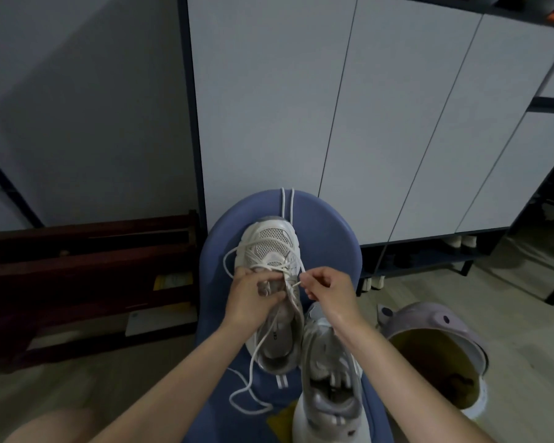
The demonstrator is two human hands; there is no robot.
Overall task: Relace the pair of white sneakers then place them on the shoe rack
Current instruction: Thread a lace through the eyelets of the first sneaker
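A dark wooden rack (pixel 87 276) stands low on the floor at the far left, against the grey wall. To its right is a blue cushioned seat (pixel 215 282), and on it lies a white sneaker (pixel 271 247) with its toe pointing away toward the white cabinet doors (pixel 349 107). The left hand (pixel 251 297) rests over the sneaker's tongue, its grip curled around the eyelet area and pinching the lacing there. A white lace (pixel 253 372) trails from the shoe in loose loops over the near part of the seat. The right hand (pixel 328 290), just beside the shoe, pinches the other lace strand between thumb and fingertips. Under that forearm stands the second sneaker (pixel 330 394), unlaced, heel nearest. Farther right sits a lilac bin (pixel 429 318) on the floor.
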